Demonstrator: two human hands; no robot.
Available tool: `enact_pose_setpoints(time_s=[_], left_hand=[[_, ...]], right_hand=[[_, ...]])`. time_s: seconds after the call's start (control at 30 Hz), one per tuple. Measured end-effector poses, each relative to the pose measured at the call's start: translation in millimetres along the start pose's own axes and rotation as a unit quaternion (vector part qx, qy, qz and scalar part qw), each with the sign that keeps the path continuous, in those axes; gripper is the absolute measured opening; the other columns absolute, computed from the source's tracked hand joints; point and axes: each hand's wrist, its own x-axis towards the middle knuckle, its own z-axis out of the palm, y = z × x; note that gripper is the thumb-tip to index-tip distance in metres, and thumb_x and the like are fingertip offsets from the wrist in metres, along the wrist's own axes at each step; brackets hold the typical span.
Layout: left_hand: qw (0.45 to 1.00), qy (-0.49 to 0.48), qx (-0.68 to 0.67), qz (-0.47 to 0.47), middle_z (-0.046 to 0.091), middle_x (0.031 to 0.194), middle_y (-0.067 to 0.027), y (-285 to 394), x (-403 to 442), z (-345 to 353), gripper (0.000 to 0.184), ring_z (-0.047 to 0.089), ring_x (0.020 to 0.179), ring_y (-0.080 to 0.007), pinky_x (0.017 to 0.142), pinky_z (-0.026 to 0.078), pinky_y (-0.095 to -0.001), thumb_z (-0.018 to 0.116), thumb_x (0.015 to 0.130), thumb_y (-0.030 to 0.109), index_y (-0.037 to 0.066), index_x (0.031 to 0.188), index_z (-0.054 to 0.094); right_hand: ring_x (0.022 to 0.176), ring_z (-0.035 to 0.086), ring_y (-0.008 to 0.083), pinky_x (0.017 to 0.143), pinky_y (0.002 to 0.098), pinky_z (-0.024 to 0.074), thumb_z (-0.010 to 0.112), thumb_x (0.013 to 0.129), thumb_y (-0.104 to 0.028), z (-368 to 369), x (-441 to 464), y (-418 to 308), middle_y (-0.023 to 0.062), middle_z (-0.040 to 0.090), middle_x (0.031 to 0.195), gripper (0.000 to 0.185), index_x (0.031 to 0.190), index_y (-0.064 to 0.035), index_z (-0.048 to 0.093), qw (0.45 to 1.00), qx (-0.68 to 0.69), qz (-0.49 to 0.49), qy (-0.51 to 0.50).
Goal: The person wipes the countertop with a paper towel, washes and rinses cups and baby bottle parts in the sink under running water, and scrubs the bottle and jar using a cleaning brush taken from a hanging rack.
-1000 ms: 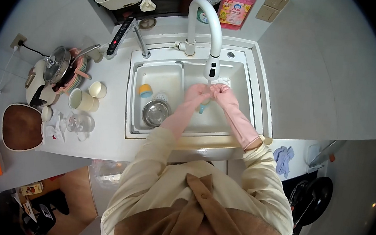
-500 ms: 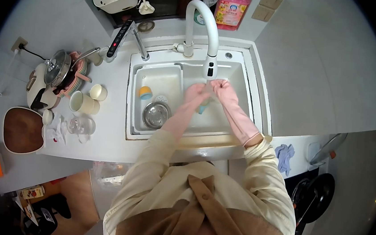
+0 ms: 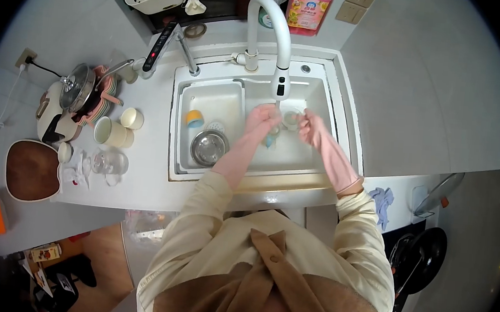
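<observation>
Both my hands wear long pink rubber gloves and are over the right basin of the white sink (image 3: 306,161). Directly under the white faucet (image 3: 281,81), my left hand (image 3: 262,120) has its fingers curled in; what it holds is hidden. A small light-blue thing (image 3: 270,140) shows just below that hand, its kind unclear. My right hand (image 3: 311,127) is apart from the left, its fingers drawn together and slightly blurred. Between the hands is a pale round shape (image 3: 290,120), perhaps the drain. A metal bowl (image 3: 209,148) and a yellow-orange cup (image 3: 194,119) lie in the left basin.
Left of the sink stand cream cups (image 3: 109,132), a clear jar (image 3: 110,161) and a lidded pan (image 3: 77,88). A slim tap (image 3: 187,52) rises behind the left basin. A pink soap bottle (image 3: 307,9) stands behind; a purple cloth (image 3: 382,204) lies on the right.
My right hand has moved right and slightly down, away from my left hand and the faucet. The pale round shape between them has come into view. My left hand stays under the faucet.
</observation>
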Motion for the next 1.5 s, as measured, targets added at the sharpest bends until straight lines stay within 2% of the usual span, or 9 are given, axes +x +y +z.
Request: enact_pose_setpoints(time_s=[0.1,0.33,0.53,0.73,0.83,0.93,1.07,1.27,1.5], left_hand=[[1.000,0.004,-0.007,-0.006,0.066,0.104,-0.0089,11.2,-7.4,2.5,0.042,0.064,0.093,-0.0152,0.079,0.054,-0.0273,0.070,0.076,-0.004,0.000,0.115,0.055],[0.994,0.020,0.109,0.019,0.065,0.102,-0.0082,26.1,-35.1,4.5,0.045,0.060,0.096,-0.0151,0.085,0.049,-0.0301,0.074,0.073,0.006,0.001,0.116,0.058],[0.987,0.047,0.129,0.087,0.065,0.102,-0.0069,28.8,-41.8,-7.7,0.042,0.057,0.101,-0.0137,0.086,0.048,-0.0282,0.074,0.073,0.005,0.002,0.113,0.061],[0.993,-0.007,0.097,0.069,0.066,0.100,-0.0064,26.9,-33.3,4.9,0.039,0.059,0.097,-0.0126,0.085,0.048,-0.0290,0.073,0.074,0.005,0.001,0.111,0.061],[0.997,-0.023,0.061,0.038,0.066,0.103,-0.0070,37.4,-46.6,11.5,0.036,0.059,0.099,-0.0130,0.086,0.048,-0.0289,0.072,0.074,0.003,0.001,0.109,0.062],[0.994,0.022,0.083,0.063,0.065,0.107,-0.0070,38.6,-54.0,2.3,0.038,0.058,0.102,-0.0129,0.088,0.047,-0.0277,0.072,0.074,0.002,0.003,0.111,0.062],[0.987,0.020,0.136,0.083,0.064,0.111,-0.0055,48.8,-71.2,-18.4,0.046,0.058,0.103,-0.0123,0.089,0.046,-0.0263,0.073,0.073,-0.001,0.004,0.116,0.060],[0.990,-0.082,0.077,-0.080,0.063,0.114,-0.0022,50.5,-97.1,-44.5,0.040,0.057,0.107,-0.0104,0.094,0.044,-0.0273,0.068,0.078,-0.001,0.006,0.117,0.060],[0.916,-0.265,0.269,-0.138,0.062,0.118,-0.0030,36.1,-76.6,-70.8,0.036,0.055,0.109,-0.0128,0.095,0.042,-0.0289,0.064,0.084,0.007,0.006,0.120,0.059]], right_hand=[[0.036,0.029,0.0033,0.033,0.0170,0.0235,0.047,0.093,-0.053,28.9,-8.9,31.5,-0.0073,0.037,0.048,0.047,0.070,-0.0126,0.052,0.976,0.120,0.165,-0.076],[0.036,0.033,0.0035,0.031,0.0172,0.0251,0.056,0.093,-0.039,48.6,41.5,50.2,-0.0065,0.041,0.049,0.031,0.076,-0.0142,0.053,0.944,0.288,0.130,-0.098],[0.035,0.030,0.0030,0.031,0.0171,0.0248,0.052,0.095,-0.040,64.1,-9.5,54.9,-0.0071,0.039,0.049,0.031,0.079,-0.0127,0.054,0.997,-0.037,-0.041,0.047],[0.036,0.027,0.0026,0.031,0.0162,0.0218,0.052,0.095,-0.036,61.5,12.9,59.9,-0.0070,0.041,0.052,0.031,0.077,-0.0113,0.055,0.924,0.303,0.174,-0.157],[0.036,0.026,0.0037,0.032,0.0150,0.0208,0.052,0.095,-0.032,63.2,21.2,47.5,-0.0070,0.040,0.050,0.027,0.079,-0.0104,0.057,0.973,0.142,0.075,-0.165],[0.036,0.029,0.0045,0.033,0.0169,0.0263,0.052,0.096,-0.033,55.9,31.5,49.7,-0.0066,0.038,0.048,0.030,0.085,-0.0064,0.061,0.956,0.263,0.036,-0.122],[0.036,0.027,0.0058,0.034,0.0213,0.0322,0.057,0.093,-0.036,42.3,36.1,39.7,-0.0073,0.038,0.048,0.029,0.095,-0.0070,0.062,0.976,0.215,-0.017,-0.021],[0.037,0.030,0.0071,0.037,0.0229,0.0332,0.057,0.093,-0.035,41.9,47.4,29.8,-0.0054,0.037,0.047,0.032,0.105,-0.0055,0.062,0.994,0.082,-0.072,-0.013],[0.042,0.036,0.0075,0.043,0.0255,0.0302,0.055,0.095,-0.029,71.3,14.1,42.4,-0.0032,0.045,0.052,0.026,0.102,-0.0073,0.067,0.926,-0.313,-0.205,-0.057]])
